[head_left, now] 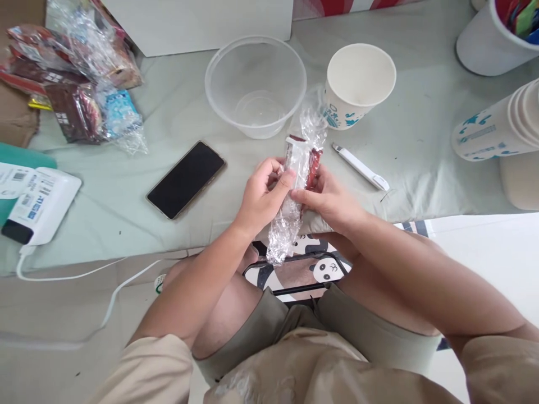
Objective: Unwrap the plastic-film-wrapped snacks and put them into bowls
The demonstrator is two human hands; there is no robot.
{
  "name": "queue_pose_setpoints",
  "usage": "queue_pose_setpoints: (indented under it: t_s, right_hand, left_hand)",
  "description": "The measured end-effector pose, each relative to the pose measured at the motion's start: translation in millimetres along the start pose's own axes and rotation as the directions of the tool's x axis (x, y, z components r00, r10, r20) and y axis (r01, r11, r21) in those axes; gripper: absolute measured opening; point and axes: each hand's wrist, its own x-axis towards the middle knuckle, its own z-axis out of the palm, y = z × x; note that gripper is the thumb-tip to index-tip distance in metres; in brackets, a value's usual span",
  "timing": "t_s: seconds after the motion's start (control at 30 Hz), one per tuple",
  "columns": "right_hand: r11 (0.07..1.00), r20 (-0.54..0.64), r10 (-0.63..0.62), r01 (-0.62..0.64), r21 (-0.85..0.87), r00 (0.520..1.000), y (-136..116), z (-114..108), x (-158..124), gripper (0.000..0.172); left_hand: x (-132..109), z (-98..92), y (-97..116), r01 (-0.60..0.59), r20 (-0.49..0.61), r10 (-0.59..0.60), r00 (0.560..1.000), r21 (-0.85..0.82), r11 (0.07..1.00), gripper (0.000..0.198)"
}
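Both of my hands are closed around a package in crinkled clear plastic wrap (300, 160), with something dark red and a whitish strip showing through. My left hand (266, 193) grips its left side, thumb on top. On the right side, my right hand (330, 196) holds it with the thumb pressed across the wrap. Loose plastic sticks out at both ends, the near end hanging past the table edge. A clear plastic bowl (256, 115) and a white paper cup (360, 76) stand just beyond my hands. To the right lies a white box cutter (361, 167).
A phone (186, 179) lies left of my hands. Farther left are a white device with a cable (54, 205) and a heap of plastic-wrapped packets (76, 106). Stacked paper cups (484, 132) lie at the right, below a white tub (482, 47) of colourful packets.
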Motion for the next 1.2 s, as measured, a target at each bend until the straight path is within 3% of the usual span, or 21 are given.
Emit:
queue_pose_setpoints:
  t_s: [0.13,0.23,0.33,0.4,0.43,0.47,0.5,0.53,0.57,0.6,0.63,0.67,0.73,0.9,0.97,1.07,1.13,1.2]
  right_hand:
    - [0.976,-0.079,0.09,-0.072,0.205,0.993,1,4,0,0.066]
    - [0.961,-0.09,0.107,-0.08,0.264,0.99,0,7,0,0.071]
    - [0.947,-0.092,0.122,-0.089,0.308,0.988,0,9,2,0.072]
    - [0.933,-0.095,0.109,-0.069,0.354,0.989,0,8,4,0.067]
    - [0.926,-0.097,0.097,-0.054,0.373,0.991,0,8,5,0.063]
    - [0.921,-0.098,0.082,-0.038,0.388,0.992,0,7,6,0.057]
    - [0.918,-0.098,0.064,-0.02,0.396,0.993,1,6,6,0.053]
    - [0.917,-0.094,0.042,-0.001,0.398,0.995,0,6,7,0.049]
    - [0.919,-0.083,0.018,0.016,0.395,0.996,0,5,7,0.048]
    - [0.922,-0.063,0.0,0.024,0.385,0.998,-1,5,7,0.047]
    - [0.929,-0.038,-0.01,0.023,0.37,0.999,-1,5,7,0.046]
    - [0.937,-0.012,-0.014,0.017,0.349,1.0,-2,4,6,0.045]
    - [0.957,0.014,-0.007,0.003,0.289,1.0,-2,3,5,0.042]
    - [0.989,-0.111,0.025,-0.008,0.149,0.994,-1,-13,2,0.051]
    - [0.999,-0.12,-0.039,0.043,0.03,0.992,-1,-20,0,0.059]
    - [0.945,-0.144,-0.209,0.162,-0.283,0.967,-2,-24,-4,0.072]
    - [0.878,-0.14,-0.27,0.183,-0.443,0.953,-4,-25,-6,0.068]
    - [0.854,-0.154,-0.297,0.19,-0.484,0.942,-5,-28,-6,0.054]
  left_hand:
    - [0,-7.6,-3,-0.163,-0.112,0.192,0.975,0.226,0.961,0.046]
    - [0,-10.7,1,-0.273,-0.161,0.331,0.93,0.303,0.913,0.04]
    - [-1,-9.8,14,-0.488,0.024,0.495,0.869,0.213,0.846,0.029]
    - [-2,-8.4,21,-0.622,0.165,0.603,0.78,0.102,0.777,0.022]
    - [-2,-8.0,22,-0.669,0.161,0.653,0.74,0.082,0.739,0.02]
    - [-1,-8.0,22,-0.681,0.1,0.674,0.732,0.096,0.726,0.019]
    - [-1,-8.3,20,-0.648,-0.005,0.653,0.758,0.118,0.753,0.017]
    - [0,-8.9,16,-0.565,-0.112,0.575,0.81,0.111,0.818,0.017]
    - [1,-9.5,13,-0.434,-0.182,0.436,0.881,0.053,0.899,0.024]
    - [1,-9.9,9,-0.266,-0.179,0.253,0.951,-0.054,0.962,0.036]
    - [1,-9.9,6,-0.077,-0.095,0.061,0.994,-0.171,0.982,0.049]
    - [1,-9.4,4,0.095,0.022,-0.092,0.995,-0.258,0.962,0.059]
    - [1,-7.2,4,0.275,0.191,-0.222,0.956,-0.333,0.902,0.068]
    - [2,-1.6,8,0.328,0.166,-0.285,0.944,-0.388,0.861,0.074]
    - [3,0.3,6,0.321,0.077,-0.315,0.946,-0.358,0.877,0.071]
    - [2,5.2,1,0.203,-0.069,-0.219,0.973,-0.182,0.962,0.072]
    - [1,8.8,-1,0.153,-0.055,-0.162,0.985,-0.137,0.979,0.073]
    - [0,10.6,-1,0.185,-0.006,-0.192,0.981,-0.223,0.957,0.072]
